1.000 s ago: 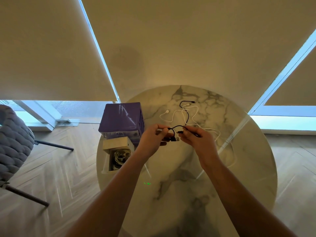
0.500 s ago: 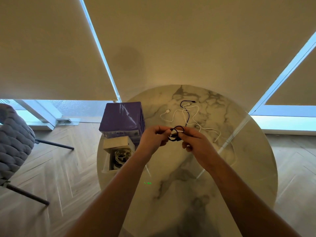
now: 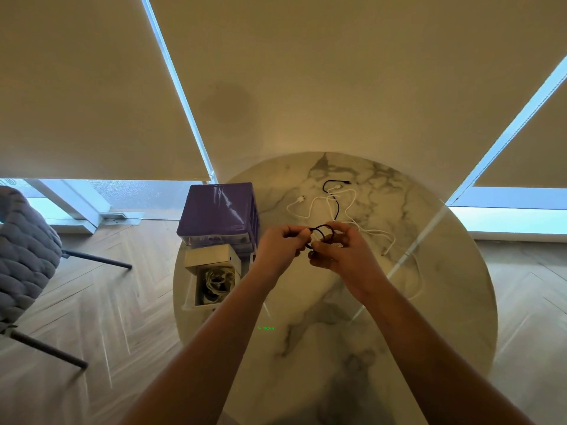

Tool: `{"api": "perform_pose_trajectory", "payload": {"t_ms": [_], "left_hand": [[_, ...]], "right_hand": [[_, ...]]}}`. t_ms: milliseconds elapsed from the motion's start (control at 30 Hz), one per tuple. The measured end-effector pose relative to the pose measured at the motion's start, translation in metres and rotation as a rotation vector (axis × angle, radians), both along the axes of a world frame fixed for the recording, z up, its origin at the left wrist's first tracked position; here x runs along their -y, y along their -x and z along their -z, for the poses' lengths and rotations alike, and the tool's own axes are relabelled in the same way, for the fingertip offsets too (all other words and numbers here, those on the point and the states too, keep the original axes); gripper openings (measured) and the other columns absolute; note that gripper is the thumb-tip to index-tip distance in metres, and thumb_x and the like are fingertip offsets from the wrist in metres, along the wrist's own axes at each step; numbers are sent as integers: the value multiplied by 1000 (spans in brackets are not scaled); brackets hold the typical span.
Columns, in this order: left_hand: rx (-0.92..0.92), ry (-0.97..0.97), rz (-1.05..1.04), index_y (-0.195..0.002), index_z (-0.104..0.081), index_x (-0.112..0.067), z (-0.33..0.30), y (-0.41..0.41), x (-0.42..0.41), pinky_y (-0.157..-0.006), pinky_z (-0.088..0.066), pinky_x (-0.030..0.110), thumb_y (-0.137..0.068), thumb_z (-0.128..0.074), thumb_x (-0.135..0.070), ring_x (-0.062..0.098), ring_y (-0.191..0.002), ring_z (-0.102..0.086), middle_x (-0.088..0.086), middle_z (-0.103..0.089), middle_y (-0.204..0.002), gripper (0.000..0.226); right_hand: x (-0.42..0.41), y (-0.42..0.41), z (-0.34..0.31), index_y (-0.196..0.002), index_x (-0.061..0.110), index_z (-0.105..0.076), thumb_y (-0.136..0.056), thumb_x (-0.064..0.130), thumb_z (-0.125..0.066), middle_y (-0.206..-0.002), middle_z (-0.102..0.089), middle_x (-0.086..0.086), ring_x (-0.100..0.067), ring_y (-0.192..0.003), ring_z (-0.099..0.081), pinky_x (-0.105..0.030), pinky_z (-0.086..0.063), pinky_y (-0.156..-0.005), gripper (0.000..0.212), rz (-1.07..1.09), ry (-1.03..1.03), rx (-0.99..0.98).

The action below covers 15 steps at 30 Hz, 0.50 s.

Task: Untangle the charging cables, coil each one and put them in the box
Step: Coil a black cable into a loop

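Above the round marble table [image 3: 445, 302], my left hand [image 3: 280, 248] and my right hand [image 3: 340, 253] both pinch a black cable [image 3: 333, 207]. Part of it forms a small loop between my fingers. Its free end runs away from me across the table to a plug at the far side. A white cable [image 3: 349, 207] lies loose on the table, crossing the black one. A small open cardboard box [image 3: 211, 265] sits at the table's left edge with coiled white cables inside.
A purple drawer unit [image 3: 217, 213] stands on the table's left side, just behind the box. A grey padded chair [image 3: 24, 259] is on the wooden floor to the left. Beige roller blinds cover the windows behind the table.
My hands have come closer together and the black cable between them has been wound into a small loop. The cable's slack on the table has shortened.
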<state>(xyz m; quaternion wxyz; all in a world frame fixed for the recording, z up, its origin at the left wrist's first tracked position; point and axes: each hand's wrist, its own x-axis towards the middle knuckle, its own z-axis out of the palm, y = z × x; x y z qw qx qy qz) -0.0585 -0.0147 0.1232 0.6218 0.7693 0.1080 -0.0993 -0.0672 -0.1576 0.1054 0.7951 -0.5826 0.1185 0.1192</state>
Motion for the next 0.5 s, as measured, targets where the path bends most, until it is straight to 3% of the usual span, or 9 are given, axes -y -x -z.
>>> {"api": "perform_pose_trajectory", "payload": {"t_ms": [133,233,333,400,500], "left_hand": [[-13,14,-39,-91,-67,-23,1,-2,-1,-86,-56,33,-93,-60,-22,19,-88,-66,3,-70,-92,8],[3,-3,-60,-86,-67,-26,3,-5,-2,-87,-56,40,-92,-62,-24,15,-81,-66,2,-71,-88,8],[23,-37,-73,-82,-68,-28,2,-6,-3,-87,-56,43,-91,-62,-25,17,-79,-65,3,-71,-84,11],[42,-69,-73,-81,-67,-30,2,-7,-4,-87,-56,42,-92,-62,-25,19,-80,-66,4,-71,-84,13],[43,-99,-57,-87,-66,-27,3,-6,-4,-86,-56,39,-94,-59,-22,17,-81,-66,-1,-69,-85,11]], "right_hand": [[-2,2,3,-127,20,-44,-72,-7,-77,-119,-54,-16,-28,-72,-69,-40,-56,-69,69,-17,24,-53],[-2,5,7,-130,16,-44,-70,-5,-79,-116,-52,-11,-27,-72,-67,-40,-56,-71,73,-61,76,-106],[1,9,7,-129,5,-52,-74,-3,-76,-97,-64,-12,-21,-69,-65,-32,-54,-65,60,-223,121,-121],[2,13,8,-122,9,-61,-80,0,-73,-79,-67,-5,-15,-64,-62,-26,-53,-62,45,-316,200,-99],[4,17,8,-110,20,-68,-81,1,-71,-72,-63,-2,-11,-63,-60,-24,-53,-62,35,-344,275,-59]]}}
